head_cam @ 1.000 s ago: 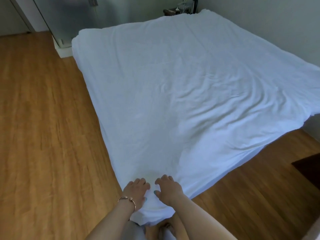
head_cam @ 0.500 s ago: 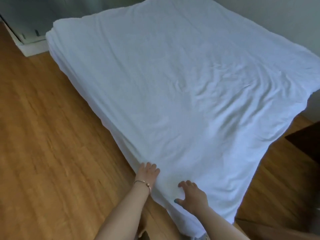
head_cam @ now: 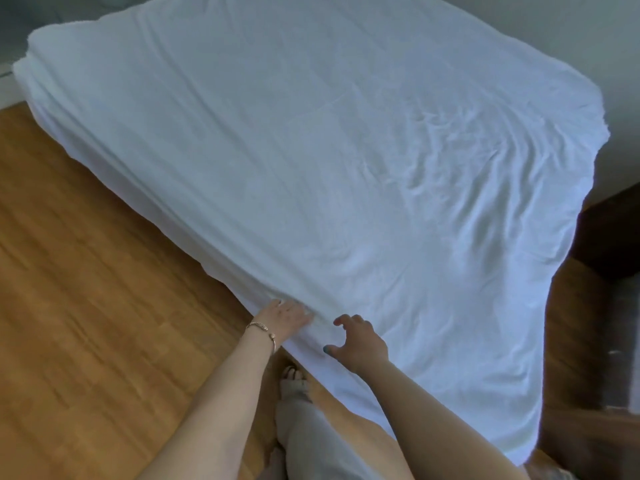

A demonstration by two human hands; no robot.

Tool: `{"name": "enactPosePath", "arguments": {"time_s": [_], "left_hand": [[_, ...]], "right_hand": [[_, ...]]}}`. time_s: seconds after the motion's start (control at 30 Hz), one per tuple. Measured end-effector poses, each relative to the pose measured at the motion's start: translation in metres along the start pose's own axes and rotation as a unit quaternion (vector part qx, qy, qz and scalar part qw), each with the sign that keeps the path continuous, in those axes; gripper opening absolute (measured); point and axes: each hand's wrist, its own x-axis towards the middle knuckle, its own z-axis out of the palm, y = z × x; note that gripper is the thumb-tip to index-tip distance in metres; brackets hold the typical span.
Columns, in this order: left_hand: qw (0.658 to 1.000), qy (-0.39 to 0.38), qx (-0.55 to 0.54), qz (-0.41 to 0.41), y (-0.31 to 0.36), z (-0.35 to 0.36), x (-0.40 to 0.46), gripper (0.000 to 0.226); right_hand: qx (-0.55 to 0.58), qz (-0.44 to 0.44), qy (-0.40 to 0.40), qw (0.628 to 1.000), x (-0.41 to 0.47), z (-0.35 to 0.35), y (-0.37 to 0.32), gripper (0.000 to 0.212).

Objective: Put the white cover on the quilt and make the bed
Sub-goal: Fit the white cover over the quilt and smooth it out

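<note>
The white cover (head_cam: 311,161) lies spread over the quilt and hides the whole bed, wrinkled toward the right side. Its near corner hangs down over the bed's edge. My left hand (head_cam: 282,318), with a thin bracelet at the wrist, reaches along the near left edge, and its fingertips are pushed into a fold of the cover. Just to the right, my right hand (head_cam: 360,341) rests on top of the cover with its fingers bent and its thumb spread apart, and I see no cloth pinched in it.
Wooden floor (head_cam: 86,323) runs along the bed's left side and under my feet (head_cam: 294,375). A grey wall (head_cam: 519,36) stands behind the bed at the right. Dark furniture (head_cam: 609,237) sits low at the right, beside the bed's hanging corner.
My view has moved closer and to the left along the bed. Both hands have slid left along the near edge. The left hand's fingers now dig into a fold; the right hand's fingers have bent.
</note>
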Motion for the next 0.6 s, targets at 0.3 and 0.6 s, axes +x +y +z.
{"name": "enactPosePath", "arguments": {"time_s": [0.3,0.6], "left_hand": [[0.999,0.031,-0.011,0.017,-0.082,0.025,0.048,0.037],[0.992,0.037,-0.082,0.092,-0.166,0.033,0.059,0.044]], "right_hand": [[-0.095,-0.097,0.096,0.986,0.072,0.044,-0.012,0.042],[0.135,0.135,0.115,0.975,0.077,0.043,-0.042,0.009]]}}
